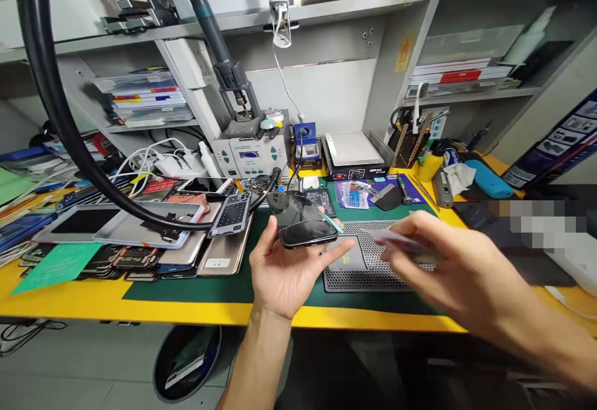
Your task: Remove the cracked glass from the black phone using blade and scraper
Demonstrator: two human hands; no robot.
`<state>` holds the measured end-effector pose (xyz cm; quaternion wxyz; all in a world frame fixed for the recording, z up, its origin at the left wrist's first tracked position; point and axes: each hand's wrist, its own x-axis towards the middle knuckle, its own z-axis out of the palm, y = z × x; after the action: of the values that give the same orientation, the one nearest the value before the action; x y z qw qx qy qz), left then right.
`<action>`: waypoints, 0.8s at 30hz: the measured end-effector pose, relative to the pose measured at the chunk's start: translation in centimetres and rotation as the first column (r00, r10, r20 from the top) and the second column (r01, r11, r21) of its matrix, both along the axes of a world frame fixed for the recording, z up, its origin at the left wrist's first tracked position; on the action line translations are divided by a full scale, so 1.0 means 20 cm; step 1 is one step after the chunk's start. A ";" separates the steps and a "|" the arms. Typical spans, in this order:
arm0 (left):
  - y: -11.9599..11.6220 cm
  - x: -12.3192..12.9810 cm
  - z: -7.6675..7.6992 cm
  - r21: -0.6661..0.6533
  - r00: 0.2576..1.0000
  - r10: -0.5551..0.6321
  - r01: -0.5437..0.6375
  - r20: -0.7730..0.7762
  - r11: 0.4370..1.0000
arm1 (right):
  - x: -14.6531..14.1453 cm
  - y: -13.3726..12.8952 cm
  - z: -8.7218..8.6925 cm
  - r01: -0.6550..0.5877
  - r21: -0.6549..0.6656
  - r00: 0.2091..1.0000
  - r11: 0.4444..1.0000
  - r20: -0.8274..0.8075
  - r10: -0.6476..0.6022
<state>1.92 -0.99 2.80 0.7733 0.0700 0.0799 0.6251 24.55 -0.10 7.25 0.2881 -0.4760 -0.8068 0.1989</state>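
Note:
My left hand is closed on a black smartphone, held tilted above the bench with its dark glossy face up. Lines that look like cracks or reflections cross that face. Beside the phone, a thin light-blue stick shows near my left fingertips; I cannot tell whether they hold it. To the right, my right hand pinches a thin, flat, card-like piece, smeared by motion. A perforated dark mat lies under both hands on the green work mat.
Stacked phones and phone parts cover the left, below a thick black hose. Behind stand a rework station and a flat heating plate. A yellow bottle and a blue pouch are at right. A bin stands below.

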 end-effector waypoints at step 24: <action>-0.01 0.00 -0.01 0.147 0.983 0.109 -0.087 -0.149 0.985 | -0.12 -0.05 -0.04 -0.366 0.602 0.912 0.710 0.383 0.145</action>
<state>2.01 -1.13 2.53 0.7261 0.1688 0.0999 0.6590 22.07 -1.11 6.41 0.2776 -0.2496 -0.9173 -0.1384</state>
